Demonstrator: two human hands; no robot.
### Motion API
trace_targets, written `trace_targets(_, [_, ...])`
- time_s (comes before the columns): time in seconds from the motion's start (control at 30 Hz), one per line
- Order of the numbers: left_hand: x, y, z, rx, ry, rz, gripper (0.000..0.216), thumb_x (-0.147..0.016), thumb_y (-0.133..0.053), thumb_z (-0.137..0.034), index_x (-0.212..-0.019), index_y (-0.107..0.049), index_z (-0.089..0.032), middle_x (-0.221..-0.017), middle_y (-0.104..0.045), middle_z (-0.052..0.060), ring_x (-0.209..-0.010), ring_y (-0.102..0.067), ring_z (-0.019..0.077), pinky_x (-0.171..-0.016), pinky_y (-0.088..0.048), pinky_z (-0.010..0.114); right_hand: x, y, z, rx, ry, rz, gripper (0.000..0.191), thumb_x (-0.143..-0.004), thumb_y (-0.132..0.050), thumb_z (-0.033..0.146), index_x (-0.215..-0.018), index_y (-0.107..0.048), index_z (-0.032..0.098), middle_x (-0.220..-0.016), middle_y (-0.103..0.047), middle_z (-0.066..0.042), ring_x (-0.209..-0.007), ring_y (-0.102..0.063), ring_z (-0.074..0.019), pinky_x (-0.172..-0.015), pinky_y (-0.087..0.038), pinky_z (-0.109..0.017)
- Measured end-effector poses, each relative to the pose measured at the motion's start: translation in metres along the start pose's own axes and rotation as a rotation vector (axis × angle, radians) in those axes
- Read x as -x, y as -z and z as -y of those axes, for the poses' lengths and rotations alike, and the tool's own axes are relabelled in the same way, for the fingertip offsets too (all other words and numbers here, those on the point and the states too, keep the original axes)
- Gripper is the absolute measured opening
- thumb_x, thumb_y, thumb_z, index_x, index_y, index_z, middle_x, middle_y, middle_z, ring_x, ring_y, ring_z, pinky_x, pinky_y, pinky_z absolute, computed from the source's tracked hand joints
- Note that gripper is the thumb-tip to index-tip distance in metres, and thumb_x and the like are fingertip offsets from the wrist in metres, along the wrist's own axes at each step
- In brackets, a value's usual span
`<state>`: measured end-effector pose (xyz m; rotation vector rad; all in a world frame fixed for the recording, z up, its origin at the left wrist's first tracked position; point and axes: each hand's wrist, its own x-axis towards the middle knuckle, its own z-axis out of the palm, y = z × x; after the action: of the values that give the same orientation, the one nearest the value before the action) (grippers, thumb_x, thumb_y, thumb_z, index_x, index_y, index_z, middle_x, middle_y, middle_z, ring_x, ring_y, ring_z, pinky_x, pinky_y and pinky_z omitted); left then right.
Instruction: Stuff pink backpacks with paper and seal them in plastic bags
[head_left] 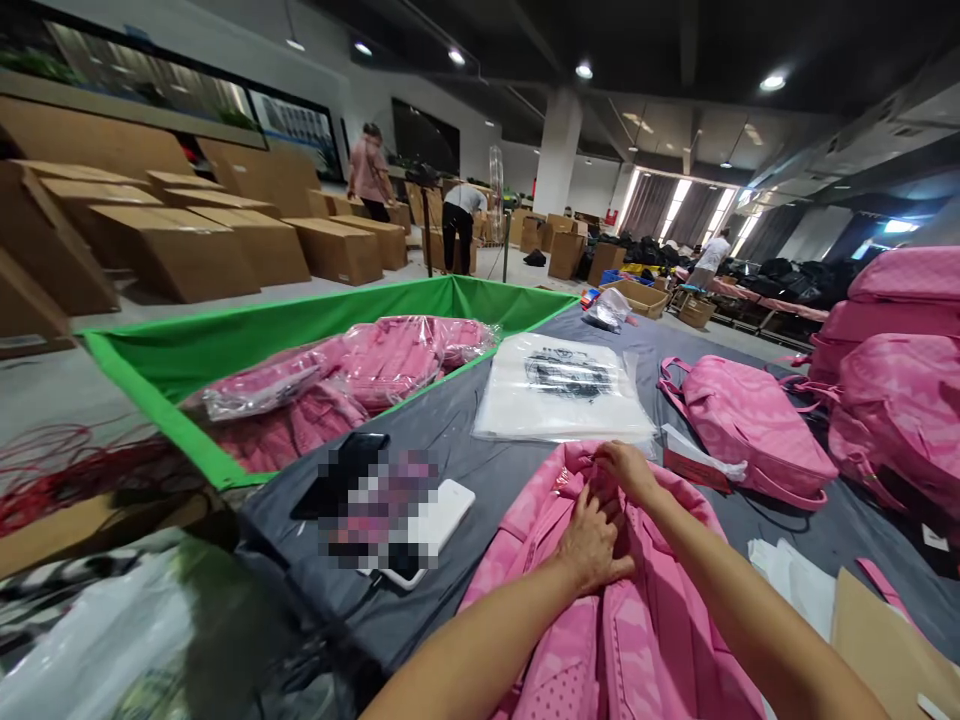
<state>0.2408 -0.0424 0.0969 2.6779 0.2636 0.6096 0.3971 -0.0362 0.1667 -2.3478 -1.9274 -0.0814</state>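
Note:
A pink camouflage backpack [547,610] lies on the grey-covered table in front of me, its shoulder straps facing up. My left hand [594,545] rests on the upper part between the straps, fingers spread and thumb out to the side. At the top edge, near the carry handle, my right hand [627,470] is closed with its fingertips pinching the fabric; the exact spot gripped is partly hidden. Just beyond the backpack sits a stack of clear plastic bags [517,395] with black print.
A green-walled bin [127,370] at left holds pink backpacks in plastic [390,360]. Phones and a white power bank [450,510] lie left on the table [397,620]. More pink backpacks [757,420] are at right. Cardboard boxes [172,250] and several people stand farther back.

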Motion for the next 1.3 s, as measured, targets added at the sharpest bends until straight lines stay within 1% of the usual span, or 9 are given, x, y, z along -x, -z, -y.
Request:
trace_targets(0.17, [0.0, -0.004, 0.0, 0.027, 0.005, -0.028, 0.054, -0.088, -0.064, -0.048, -0.131, -0.066, -0.018, -0.139, -0.064, 0.012, -0.142, -0.042, 0.0338, -0.129, -0.009, 0.057, 0.016, -0.013, 0.001, -0.02, 0.004, -0.055, 0.03, -0.098, -0.044, 0.017, -0.12, -0.064, 0.021, -0.113, -0.072, -0.007, -0.101, -0.067, -0.0198, -0.088, -0.05, -0.031])
trace_targets(0.4, [0.001, -0.006, 0.005, -0.021, 0.026, -0.019, 0.052, -0.087, -0.065, -0.047, -0.134, -0.064, -0.025, -0.138, -0.065, 0.009, -0.137, -0.046, 0.0362, -0.124, -0.016, 0.063, 0.018, -0.019, 0.024, 0.058, -0.068, 0.003, 0.022, -0.099, -0.047, 0.018, -0.112, -0.065, 0.015, -0.104, -0.074, -0.015, -0.097, -0.07, -0.0262, -0.08, -0.05, -0.032])
trace_targets(0.6, [-0.001, -0.003, 0.002, -0.054, 0.025, 0.018, 0.055, -0.089, -0.062, -0.052, -0.127, -0.068, -0.013, -0.133, -0.067, 0.015, -0.133, -0.05, 0.0327, -0.127, -0.018, 0.052, 0.012, 0.007, 0.008, 0.092, -0.096, 0.066, 0.026, -0.102, -0.047, 0.029, -0.105, -0.072, 0.023, -0.098, -0.076, -0.011, -0.093, -0.071, -0.0278, -0.073, -0.051, -0.033])
trace_targets(0.7, [-0.001, 0.0, 0.0, -0.081, 0.02, 0.029, 0.051, -0.089, -0.064, -0.054, -0.118, -0.072, -0.012, -0.126, -0.069, 0.016, -0.133, -0.05, 0.0332, -0.126, -0.021, 0.052, -0.011, 0.022, 0.01, 0.097, -0.023, 0.067, 0.022, -0.094, -0.06, 0.025, -0.112, -0.073, 0.025, -0.117, -0.072, -0.012, -0.115, -0.065, -0.0293, -0.085, -0.05, -0.034])
trace_targets(0.77, [-0.001, 0.001, -0.001, -0.094, 0.024, 0.031, 0.049, -0.089, -0.064, -0.055, -0.112, -0.074, -0.012, -0.12, -0.071, 0.016, -0.13, -0.052, 0.0342, -0.124, -0.024, 0.052, -0.03, 0.026, 0.017, 0.089, 0.034, 0.095, 0.037, -0.087, -0.066, 0.018, -0.123, -0.07, 0.026, -0.126, -0.07, -0.011, -0.119, -0.063, -0.0269, -0.089, -0.049, -0.032])
trace_targets(0.9, [0.0, 0.0, -0.004, -0.113, 0.031, 0.019, 0.049, -0.088, -0.061, -0.056, -0.113, -0.075, -0.016, -0.109, -0.075, 0.015, -0.121, -0.056, 0.0365, -0.123, -0.02, 0.058, -0.057, 0.027, 0.025, 0.062, 0.131, 0.234, 0.023, -0.077, -0.063, 0.008, -0.092, -0.076, 0.02, -0.09, -0.076, -0.007, -0.083, -0.069, -0.0204, -0.072, -0.048, -0.026])
trace_targets(1.0, [-0.002, -0.007, -0.004, -0.176, -0.014, 0.034, 0.055, -0.085, -0.059, -0.061, -0.119, -0.074, -0.019, -0.105, -0.076, 0.014, -0.121, -0.055, 0.0381, -0.123, -0.016, 0.06, -0.067, 0.019, 0.021, 0.053, 0.176, 0.291, 0.013, -0.068, -0.061, 0.007, -0.064, -0.065, 0.018, -0.064, -0.067, -0.004, -0.061, -0.06, -0.0171, -0.06, -0.041, -0.025])
trace_targets(1.17, [-0.012, -0.027, 0.006, -0.312, -0.058, 0.086, 0.065, -0.089, -0.048, -0.065, -0.119, -0.074, -0.013, -0.119, -0.073, 0.016, -0.127, -0.052, 0.0372, -0.118, -0.021, 0.058, -0.079, -0.01, 0.004, 0.01, 0.212, 0.235, 0.016, -0.064, -0.06, 0.011, -0.068, -0.049, 0.023, -0.069, -0.061, 0.0, -0.066, -0.055, -0.0177, -0.058, -0.033, -0.025])
trace_targets(1.3, [-0.015, -0.023, 0.006, -0.256, -0.061, 0.139, 0.072, -0.09, -0.042, -0.069, -0.119, -0.073, -0.011, -0.121, -0.072, 0.018, -0.123, -0.055, 0.0371, -0.113, -0.025, 0.06, -0.087, -0.018, 0.008, 0.066, 0.061, 0.224, 0.029, -0.059, -0.065, 0.012, -0.069, -0.04, 0.024, -0.069, -0.056, 0.001, -0.067, -0.053, -0.0181, -0.058, -0.027, -0.026])
